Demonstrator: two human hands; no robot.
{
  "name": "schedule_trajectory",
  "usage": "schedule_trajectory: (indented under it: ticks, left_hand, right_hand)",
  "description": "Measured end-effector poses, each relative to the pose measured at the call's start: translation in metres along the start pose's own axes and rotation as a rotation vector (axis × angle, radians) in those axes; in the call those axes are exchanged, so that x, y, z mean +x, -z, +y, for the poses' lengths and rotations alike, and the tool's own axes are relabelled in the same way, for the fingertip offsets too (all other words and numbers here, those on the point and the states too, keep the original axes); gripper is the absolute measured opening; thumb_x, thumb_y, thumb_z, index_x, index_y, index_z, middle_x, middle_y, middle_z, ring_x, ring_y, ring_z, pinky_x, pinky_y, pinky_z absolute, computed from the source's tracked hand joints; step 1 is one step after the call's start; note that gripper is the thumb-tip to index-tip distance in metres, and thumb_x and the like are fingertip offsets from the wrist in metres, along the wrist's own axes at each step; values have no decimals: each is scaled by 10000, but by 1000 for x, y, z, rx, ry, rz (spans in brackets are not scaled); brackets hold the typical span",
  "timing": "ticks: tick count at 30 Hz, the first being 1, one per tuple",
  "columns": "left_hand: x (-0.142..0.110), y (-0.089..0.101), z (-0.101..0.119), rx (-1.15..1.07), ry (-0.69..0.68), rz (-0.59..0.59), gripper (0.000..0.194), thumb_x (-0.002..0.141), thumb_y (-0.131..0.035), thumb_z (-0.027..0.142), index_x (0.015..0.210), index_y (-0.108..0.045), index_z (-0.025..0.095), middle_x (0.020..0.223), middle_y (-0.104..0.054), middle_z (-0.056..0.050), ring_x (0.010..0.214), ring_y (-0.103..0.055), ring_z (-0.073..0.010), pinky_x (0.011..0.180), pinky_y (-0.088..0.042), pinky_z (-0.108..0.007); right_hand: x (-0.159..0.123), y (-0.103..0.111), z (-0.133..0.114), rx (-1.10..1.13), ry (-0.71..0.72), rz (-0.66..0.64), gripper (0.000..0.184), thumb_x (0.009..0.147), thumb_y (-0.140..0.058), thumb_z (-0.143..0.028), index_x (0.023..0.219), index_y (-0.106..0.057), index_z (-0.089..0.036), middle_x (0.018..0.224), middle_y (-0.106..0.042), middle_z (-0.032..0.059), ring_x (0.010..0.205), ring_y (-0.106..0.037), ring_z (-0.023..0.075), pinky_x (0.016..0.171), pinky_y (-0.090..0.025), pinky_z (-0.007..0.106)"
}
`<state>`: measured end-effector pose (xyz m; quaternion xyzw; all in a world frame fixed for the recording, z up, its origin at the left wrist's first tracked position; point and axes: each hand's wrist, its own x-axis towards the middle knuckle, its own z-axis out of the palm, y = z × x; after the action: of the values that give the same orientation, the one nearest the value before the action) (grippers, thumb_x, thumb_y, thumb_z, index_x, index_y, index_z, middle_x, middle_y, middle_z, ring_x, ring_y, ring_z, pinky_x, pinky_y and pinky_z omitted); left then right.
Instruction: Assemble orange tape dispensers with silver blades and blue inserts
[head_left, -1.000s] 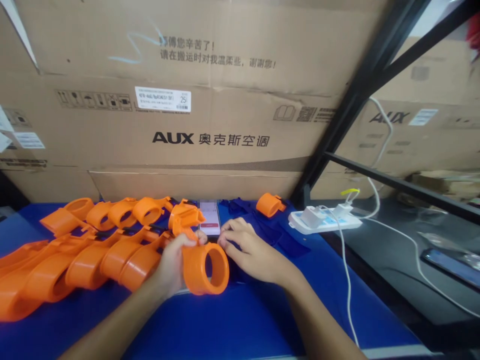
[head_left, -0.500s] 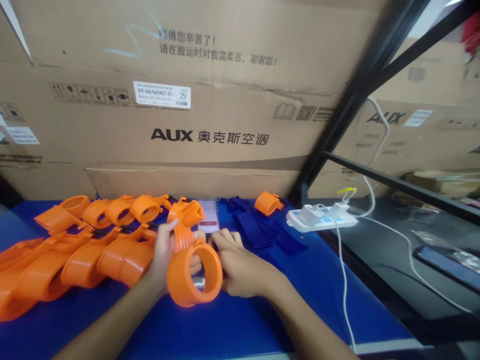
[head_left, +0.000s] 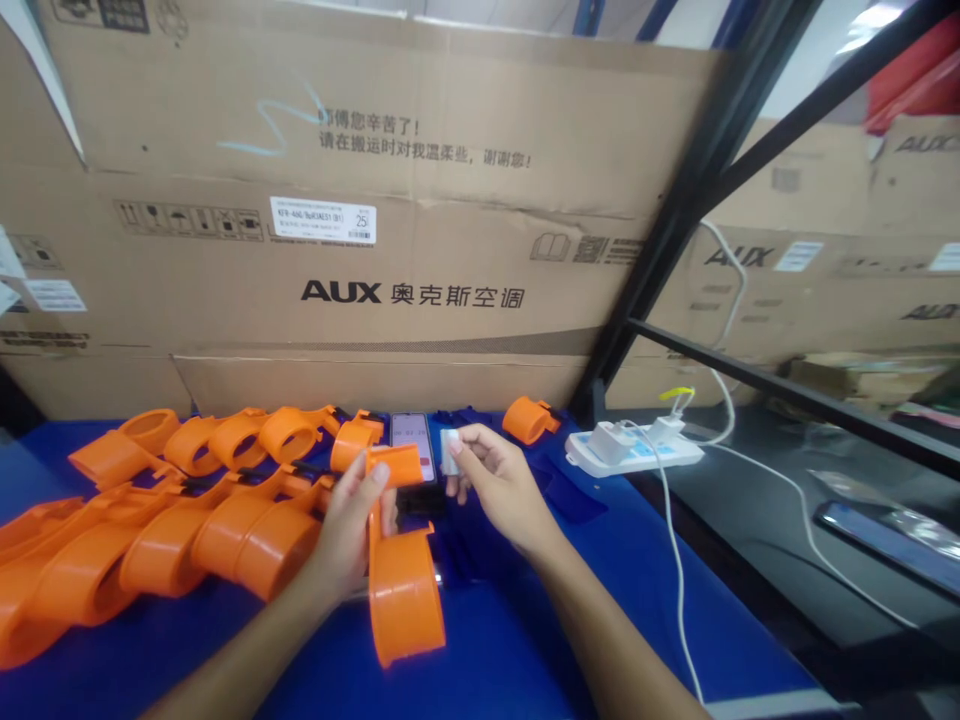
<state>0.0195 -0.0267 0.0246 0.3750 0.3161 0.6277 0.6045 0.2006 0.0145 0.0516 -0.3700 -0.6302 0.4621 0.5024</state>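
My left hand [head_left: 346,525] is closed around the stem of an orange plastic ring-shaped holder [head_left: 407,600], its wide ring hanging toward me. Between the thumb and fingers of my right hand [head_left: 504,488] is a small whitish flat piece [head_left: 449,452], whose kind I cannot make out. It is held just right of the holder, apart from it. Behind my hands a phone [head_left: 402,430] with a lit screen lies on the blue table top [head_left: 495,640]. More orange holders [head_left: 161,535] are lined up in two rows to the left.
One orange holder [head_left: 527,420] lies at the back right near dark blue fabric pieces [head_left: 574,495]. A white power strip [head_left: 637,447] with plugs and cables sits by the black shelf frame [head_left: 667,210]. Large cardboard boxes [head_left: 420,230] stand behind the table.
My right hand has moved up and away from the holder and now shows a small whitish piece. The held holder has turned, its ring opening no longer facing me. The view has tilted slightly upward.
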Motion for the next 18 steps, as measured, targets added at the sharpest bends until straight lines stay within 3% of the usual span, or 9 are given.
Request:
schedule_trajectory:
  ticks: [3, 7, 9, 12, 14, 18]
  left_hand:
    - [0, -1, -4, -21, 36, 15, 364, 837, -771, 497, 813, -542, 215, 481, -497, 78, 412, -380, -74, 438, -300, -195]
    - [1, 2, -6, -27, 63, 15, 375, 829, -785, 485, 816, -525, 216, 475, -477, 87, 410, -358, -65, 433, -278, -200]
    - [3, 3, -7, -27, 76, 20, 393, 815, -797, 490, 806, -513, 219, 466, -457, 93, 405, -351, -63, 425, -263, -200]
    - [5, 5, -9, -42, 109, 44, 422, 795, -815, 488, 785, -485, 225, 457, -411, 110, 394, -312, -53, 415, -232, -188]
    - [7, 6, -11, -60, 128, 57, 426, 786, -823, 478, 781, -479, 226, 453, -392, 120, 385, -283, -44, 415, -222, -180]
    - [8, 11, -16, -65, 123, 46, 390, 803, -789, 494, 750, -525, 212, 427, -409, 100, 365, -302, -54, 411, -230, -199]
  right_hand:
    - [0, -1, 1, 98, 11, 30, 258, 909, -706, -367, 1104, -616, -224, 784, -635, -31, 569, -603, 115, 517, -475, 242]
    - [-2, -5, 0, 181, 14, 30, 519, 839, -736, -257, 1328, -563, -255, 878, -663, -25, 599, -650, 122, 578, -544, 270]
    - [-3, -6, -1, 173, 3, 32, 480, 830, -725, -232, 1294, -603, -238, 848, -697, -14, 635, -684, 147, 658, -580, 308]
    - [-3, -5, -3, 134, 12, 78, 263, 827, -738, -253, 1084, -700, -209, 794, -735, 11, 695, -708, 179, 721, -582, 333]
    - [-3, -4, -3, 113, 29, 109, 187, 829, -760, -294, 988, -729, -200, 782, -739, 19, 690, -688, 176, 704, -566, 321]
    - [-3, -4, 1, 62, 36, 120, 216, 843, -771, -349, 1002, -758, -203, 740, -713, 13, 617, -616, 154, 626, -526, 296]
